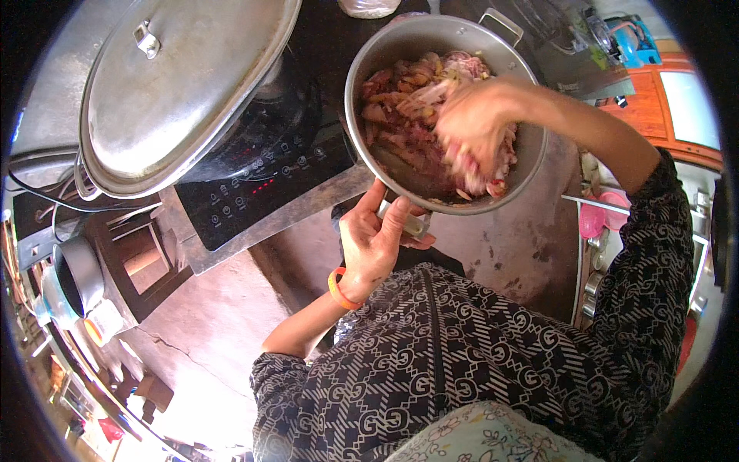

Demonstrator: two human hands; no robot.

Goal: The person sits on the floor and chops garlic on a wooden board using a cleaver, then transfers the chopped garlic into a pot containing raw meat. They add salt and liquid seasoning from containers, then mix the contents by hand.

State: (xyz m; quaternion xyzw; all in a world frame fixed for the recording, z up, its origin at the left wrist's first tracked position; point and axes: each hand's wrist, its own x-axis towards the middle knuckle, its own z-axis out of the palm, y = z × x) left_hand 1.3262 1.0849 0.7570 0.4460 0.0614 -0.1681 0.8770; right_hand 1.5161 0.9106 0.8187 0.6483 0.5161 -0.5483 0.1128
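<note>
A deep metal pot [408,37] of raw cut meat [404,100] is tilted toward me at the top centre. My left hand [373,239] grips the pot's near side handle [416,225], thumb on top and fingers underneath. Inside the pot is my right hand [477,127], down among the meat pieces. Motion blurs its fingers, so their closing around any meat cannot be made out. Pale and reddish strips lie around the fingertips. The far loop handle [502,25] of the pot is free.
On the left, a large lidded metal pot [185,85] stands on a black induction cooktop [265,189] with lit red indicators. A dark cable [58,204] runs beside it. Lower left are a grey pot [79,273] and containers. Pink items [603,215] sit on a right-hand rack.
</note>
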